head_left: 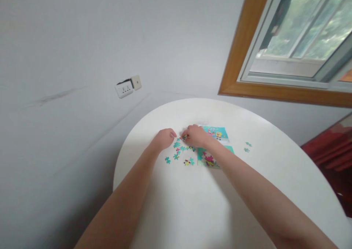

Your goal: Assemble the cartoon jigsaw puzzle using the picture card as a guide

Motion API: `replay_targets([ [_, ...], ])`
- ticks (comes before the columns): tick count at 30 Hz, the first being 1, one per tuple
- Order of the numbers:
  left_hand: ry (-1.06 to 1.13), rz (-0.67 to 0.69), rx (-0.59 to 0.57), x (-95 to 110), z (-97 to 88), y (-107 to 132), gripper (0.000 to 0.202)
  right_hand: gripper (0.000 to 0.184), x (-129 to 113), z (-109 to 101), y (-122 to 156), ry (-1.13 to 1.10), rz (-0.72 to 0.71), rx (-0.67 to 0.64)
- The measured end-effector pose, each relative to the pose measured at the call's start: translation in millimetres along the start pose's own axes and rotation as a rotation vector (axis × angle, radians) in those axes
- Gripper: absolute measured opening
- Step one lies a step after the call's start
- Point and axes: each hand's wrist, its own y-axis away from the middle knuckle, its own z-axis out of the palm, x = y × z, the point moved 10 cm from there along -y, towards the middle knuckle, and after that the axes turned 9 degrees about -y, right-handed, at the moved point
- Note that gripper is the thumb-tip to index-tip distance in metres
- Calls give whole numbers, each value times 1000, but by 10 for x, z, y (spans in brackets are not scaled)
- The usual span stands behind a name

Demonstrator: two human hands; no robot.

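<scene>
Loose jigsaw puzzle pieces (pixel 176 145) in teal, pink and yellow lie in a cluster on the white round table (pixel 176 212). At the left of the cluster's far end is my left hand (pixel 165 137), fingers curled together; whatever they hold, if anything, is hidden. Across from it, my right hand (pixel 194 135) bends over the pieces, its thumb and fingers closed around a small puzzle piece (pixel 186 137). Beside the right hand lies a teal picture card (pixel 221 133) with cartoon figures. Nearer, a partly assembled puzzle (pixel 209 159) is half covered by my right forearm.
Two separate puzzle pieces (pixel 248 147) lie to the right on the table. A wall with a power socket (pixel 124 89) stands behind, and a wood-framed window (pixel 233 84) is at the upper right. Red fabric (pixel 335 157) shows beyond the table's right edge.
</scene>
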Motion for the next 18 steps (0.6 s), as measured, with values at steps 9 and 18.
replay_targets([
  [9,18,20,-18,-16,98,-32,30,30,62,93,-196,-77,27,-70],
  [18,100,82,-32,8,139,-20,24,22,13,122,-301,-152,17,-155],
])
